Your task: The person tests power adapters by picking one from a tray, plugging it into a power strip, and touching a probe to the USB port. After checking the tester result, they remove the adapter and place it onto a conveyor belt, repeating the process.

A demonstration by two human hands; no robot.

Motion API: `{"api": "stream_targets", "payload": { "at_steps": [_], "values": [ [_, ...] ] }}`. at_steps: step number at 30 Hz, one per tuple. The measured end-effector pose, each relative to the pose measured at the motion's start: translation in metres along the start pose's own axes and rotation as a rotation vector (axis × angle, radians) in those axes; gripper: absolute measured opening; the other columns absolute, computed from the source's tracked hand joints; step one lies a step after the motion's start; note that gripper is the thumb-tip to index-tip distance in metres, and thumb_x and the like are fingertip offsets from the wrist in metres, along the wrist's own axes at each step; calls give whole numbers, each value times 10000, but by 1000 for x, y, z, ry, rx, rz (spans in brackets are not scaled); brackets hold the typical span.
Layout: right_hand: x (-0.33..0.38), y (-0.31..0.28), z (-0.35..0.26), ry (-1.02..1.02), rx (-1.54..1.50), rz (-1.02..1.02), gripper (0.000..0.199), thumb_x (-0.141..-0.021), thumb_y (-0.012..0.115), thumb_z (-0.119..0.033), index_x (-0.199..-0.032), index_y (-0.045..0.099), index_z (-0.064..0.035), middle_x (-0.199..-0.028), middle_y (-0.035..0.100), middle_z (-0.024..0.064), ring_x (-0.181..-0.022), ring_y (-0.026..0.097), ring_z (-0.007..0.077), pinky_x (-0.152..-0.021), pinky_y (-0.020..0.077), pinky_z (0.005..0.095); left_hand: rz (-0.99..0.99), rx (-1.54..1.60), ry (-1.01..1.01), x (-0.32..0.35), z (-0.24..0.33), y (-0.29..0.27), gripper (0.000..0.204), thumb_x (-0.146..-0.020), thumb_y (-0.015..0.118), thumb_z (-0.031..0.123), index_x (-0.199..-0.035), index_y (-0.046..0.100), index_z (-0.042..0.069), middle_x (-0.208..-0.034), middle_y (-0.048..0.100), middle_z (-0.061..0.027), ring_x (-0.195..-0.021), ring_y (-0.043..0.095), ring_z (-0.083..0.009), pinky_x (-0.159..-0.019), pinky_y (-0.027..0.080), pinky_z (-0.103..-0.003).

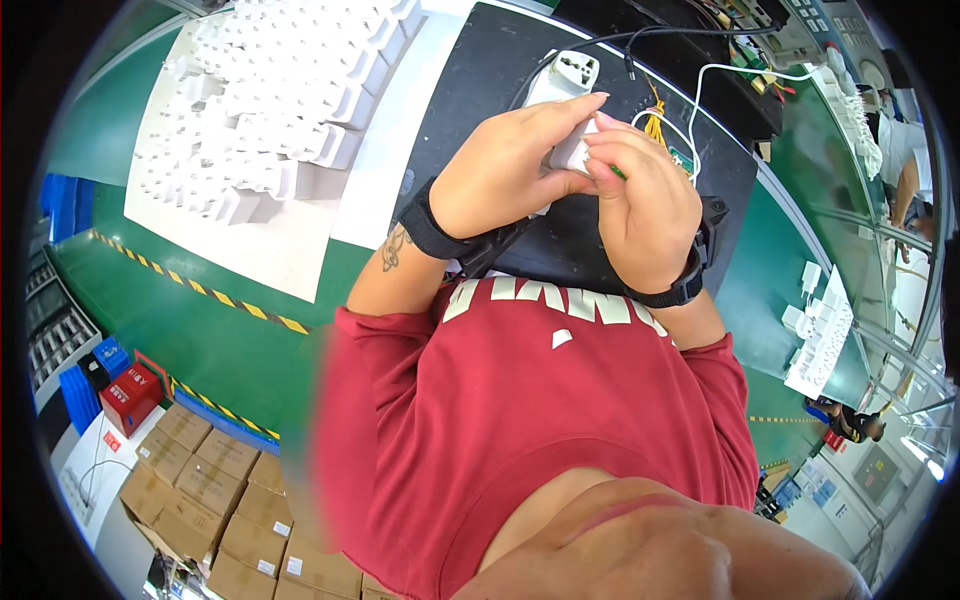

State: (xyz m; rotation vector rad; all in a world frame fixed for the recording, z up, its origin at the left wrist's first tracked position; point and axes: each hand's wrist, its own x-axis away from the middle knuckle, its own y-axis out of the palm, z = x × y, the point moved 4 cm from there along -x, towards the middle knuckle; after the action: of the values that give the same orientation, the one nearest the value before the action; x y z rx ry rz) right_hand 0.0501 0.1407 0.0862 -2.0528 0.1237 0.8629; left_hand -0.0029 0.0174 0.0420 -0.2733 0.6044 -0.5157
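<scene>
Over the black mat [470, 90], both hands meet around a small white plastic housing [569, 154]. My left hand [505, 150] grips it from the left, thumb and fingers closed on it. From the other side, the bent fingers of my right hand [648, 190] pinch its right end. A bit of green shows by the right fingertips; what it belongs to is hidden. Just beyond the hands lies a white power socket [575, 70] with dark holes. A green circuit board [682, 160] and a bundle of yellow wire [655, 122] are beside my right hand.
Rows of white plastic adapters [290, 80] cover a pale board at the left. Black cable [690, 31] and white cable [698, 90] cross the far side. Cardboard boxes [220, 490] stand at the lower left. More white parts [822, 325] sit at the right; other people are beyond.
</scene>
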Motion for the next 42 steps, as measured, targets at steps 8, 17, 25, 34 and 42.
{"api": "stream_targets", "payload": {
  "at_steps": [8, 17, 25, 34, 42],
  "values": [
    [-11, -6, -9, -97, 115, -102, 94, -744, 674, -58, -821, 620, -61, -896, 646, 43, -1064, 607, 249, -925, 429, 458, 27, -41, 83, -3, 4, -2, 643, -675, 737, 49, -1260, 477, -6, -1047, 617, -186, -920, 608, -355, -772, 502, -365],
    [-12, -1, -4, -8, 19, -153, 109, -746, 636, -35, -827, 612, -104, -899, 657, -3, -1158, 559, 271, -1061, 206, 546, -14, 75, -105, -1, 1, -3, 691, -678, 693, -9, -1325, 449, 15, -1102, 624, -188, -991, 635, -319, -825, 498, -319],
    [3, 13, 2, 118, -205, -74, 65, -794, 585, -22, -808, 590, -85, -905, 667, 23, -1199, 524, 311, -1070, 192, 576, -54, 144, -201, 0, 0, 0, 740, -698, 704, 6, -1363, 379, 16, -1125, 623, -175, -957, 654, -265, -805, 501, -305],
    [11, 16, 12, 123, -288, 21, 100, -849, 545, -60, -909, 619, -92, -916, 675, 52, -1204, 518, 318, -1069, 199, 560, -33, 44, -115, 0, 0, 2, 725, -707, 724, 61, -1346, 387, 2, -1069, 621, -181, -906, 641, -338, -771, 509, -330],
    [20, 25, 19, 162, -447, 91, 158, -869, 525, -83, -920, 663, -141, -849, 672, -10, -1274, 451, 281, -1087, 118, 557, -25, 128, -105, 2, -7, 7, 705, -722, 743, 71, -1332, 398, -7, -1104, 632, -166, -926, 651, -275, -799, 509, -320]
  ]
}}
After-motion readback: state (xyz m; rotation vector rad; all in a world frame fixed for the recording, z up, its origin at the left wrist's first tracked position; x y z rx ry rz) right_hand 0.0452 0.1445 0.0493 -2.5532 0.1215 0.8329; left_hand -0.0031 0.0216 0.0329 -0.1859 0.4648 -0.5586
